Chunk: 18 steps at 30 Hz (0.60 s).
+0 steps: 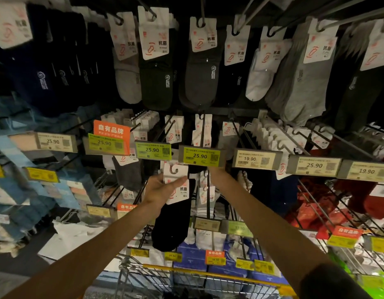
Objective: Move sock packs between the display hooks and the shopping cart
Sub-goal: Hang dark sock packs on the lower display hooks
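Left hand [159, 188] — raised, outstretched — grips sock pack [172, 221].

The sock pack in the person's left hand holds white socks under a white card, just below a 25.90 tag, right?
Not quite. The head view shows the socks in the sock pack are black, not white. The left hand does grip its white card just below the yellow 25.90 tag.

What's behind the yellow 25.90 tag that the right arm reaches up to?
The right hand lies behind the yellow 25.90 tag; only the wrist shows, so its fingers are hidden. Above the tag, white pack cards hang on a hook.
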Available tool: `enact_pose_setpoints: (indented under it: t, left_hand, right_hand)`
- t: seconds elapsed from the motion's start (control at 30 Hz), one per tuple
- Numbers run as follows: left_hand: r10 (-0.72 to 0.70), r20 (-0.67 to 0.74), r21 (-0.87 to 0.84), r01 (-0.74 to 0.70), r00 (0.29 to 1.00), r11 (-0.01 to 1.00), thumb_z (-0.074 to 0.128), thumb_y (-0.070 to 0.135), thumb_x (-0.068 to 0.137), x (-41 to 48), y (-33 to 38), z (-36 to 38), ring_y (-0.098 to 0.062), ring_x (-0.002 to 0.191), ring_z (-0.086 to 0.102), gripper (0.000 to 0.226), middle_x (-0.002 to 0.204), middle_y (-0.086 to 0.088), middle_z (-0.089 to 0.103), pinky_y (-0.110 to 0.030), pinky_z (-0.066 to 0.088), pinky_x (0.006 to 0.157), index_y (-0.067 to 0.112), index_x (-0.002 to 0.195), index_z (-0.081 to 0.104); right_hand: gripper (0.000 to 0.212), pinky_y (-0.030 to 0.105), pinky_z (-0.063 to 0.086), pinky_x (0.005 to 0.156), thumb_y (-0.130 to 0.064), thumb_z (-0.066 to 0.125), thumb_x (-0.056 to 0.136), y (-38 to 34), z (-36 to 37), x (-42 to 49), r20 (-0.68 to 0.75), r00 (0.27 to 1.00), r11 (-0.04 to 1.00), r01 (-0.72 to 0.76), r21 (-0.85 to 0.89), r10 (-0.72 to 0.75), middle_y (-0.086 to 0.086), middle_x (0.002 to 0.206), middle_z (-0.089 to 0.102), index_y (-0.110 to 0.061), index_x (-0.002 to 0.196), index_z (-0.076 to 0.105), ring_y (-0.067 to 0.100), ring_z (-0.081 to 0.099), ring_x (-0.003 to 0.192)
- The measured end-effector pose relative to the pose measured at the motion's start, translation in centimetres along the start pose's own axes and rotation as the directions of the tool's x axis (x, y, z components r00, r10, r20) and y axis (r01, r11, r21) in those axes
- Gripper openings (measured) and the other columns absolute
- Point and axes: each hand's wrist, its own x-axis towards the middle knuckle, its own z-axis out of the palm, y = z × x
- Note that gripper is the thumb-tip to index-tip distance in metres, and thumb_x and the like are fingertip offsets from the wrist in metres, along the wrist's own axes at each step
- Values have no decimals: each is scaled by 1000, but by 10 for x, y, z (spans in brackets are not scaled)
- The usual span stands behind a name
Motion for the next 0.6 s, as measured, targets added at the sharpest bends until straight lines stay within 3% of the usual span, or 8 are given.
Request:
enact_pose_setpoints:
  t: [0.07, 0.17, 0.27, 0.4, 0.53, 0.6]
  left_hand:
    - [-23, 20, -58, 24, 1000, 998, 86, 15, 73, 0, 0, 1, -20, 81, 75, 22, 85, -3, 78, -33, 60, 75, 14, 93, 78]
    - [-25, 42, -123, 30, 999, 992, 83, 13, 75, -5, 2, 7, -24, 85, 74, 29, 93, -10, 77, -39, 60, 81, 9, 103, 76]
    - [-44, 45, -173, 51, 998, 984, 79, 17, 81, -12, 5, 13, -18, 73, 73, 24, 92, -12, 76, -31, 59, 69, 8, 103, 75]
    - [-39, 49, -191, 48, 998, 980, 70, 22, 90, -19, 9, 18, -9, 59, 70, 15, 74, 1, 74, -19, 51, 49, 12, 100, 73]
    - [-10, 55, -170, 19, 998, 985, 69, 24, 91, -29, 14, 20, -9, 58, 67, 10, 77, -1, 73, -19, 49, 48, 15, 95, 71]
    - [23, 60, -153, -14, 998, 988, 70, 25, 90, -33, 14, 17, -10, 62, 68, 14, 86, -7, 74, -20, 50, 53, 13, 96, 72]
  right_hand:
    - [31, 36, 45, 97, -32, 49, 100, 4, 14, -7, -124, 991, 973, 85, 213, -59, 12, 132, 58, -12, 122, 57, 27, 56, 118]
    - [32, 28, 54, 79, -38, 55, 97, 28, 26, -36, -57, 990, 931, 142, 336, -130, 4, 105, 70, -11, 110, 65, 14, 67, 90]
    - [25, 40, 54, 91, -39, 61, 94, 53, 29, -61, 9, 977, 939, 202, 277, -213, 1, 100, 73, -16, 100, 68, 14, 68, 97]
    - [26, 36, 56, 89, -25, 72, 88, 54, 30, -79, 21, 960, 919, 259, 298, -278, 1, 104, 72, -13, 108, 62, 16, 69, 99]
    - [35, 41, 56, 88, -24, 76, 84, 47, 26, -91, -29, 969, 943, 245, 227, -245, -6, 99, 67, -16, 108, 52, 15, 68, 97]
    - [42, 34, 57, 82, -21, 75, 85, 45, 26, -96, -38, 972, 941, 236, 242, -234, -3, 102, 67, -7, 116, 50, 14, 68, 96]
